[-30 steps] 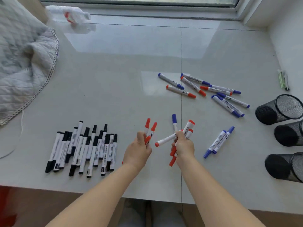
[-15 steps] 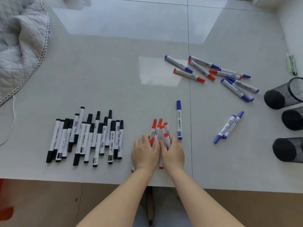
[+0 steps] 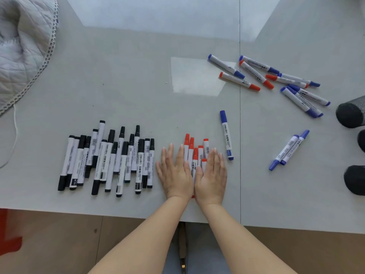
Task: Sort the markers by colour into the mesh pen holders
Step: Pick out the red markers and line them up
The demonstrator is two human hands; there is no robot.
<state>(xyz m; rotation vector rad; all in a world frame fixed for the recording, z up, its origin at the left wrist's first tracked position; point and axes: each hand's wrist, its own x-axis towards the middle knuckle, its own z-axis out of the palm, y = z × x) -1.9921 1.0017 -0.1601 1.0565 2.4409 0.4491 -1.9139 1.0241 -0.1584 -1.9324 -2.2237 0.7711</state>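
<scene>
A bunch of red-capped markers (image 3: 194,153) lies on the table between my two hands. My left hand (image 3: 174,173) and my right hand (image 3: 212,174) lie flat with straight fingers, side by side, pressing the bunch together from both sides. Left of them is a row of several black markers (image 3: 110,159). One blue marker (image 3: 226,135) lies just right of my right hand, and two more blue markers (image 3: 289,150) farther right. A mixed heap of red and blue markers (image 3: 276,80) sits at the back right. Black mesh pen holders (image 3: 350,113) lie on their sides at the right edge.
A grey quilted cloth (image 3: 23,46) with a white cord covers the back left corner. The table's front edge (image 3: 118,214) runs just below my wrists. A seam (image 3: 240,56) crosses the tabletop from front to back.
My hands came down from holding red markers in the air, laid them on the table and flattened out beside the bunch. The camera tilted down and closer.
</scene>
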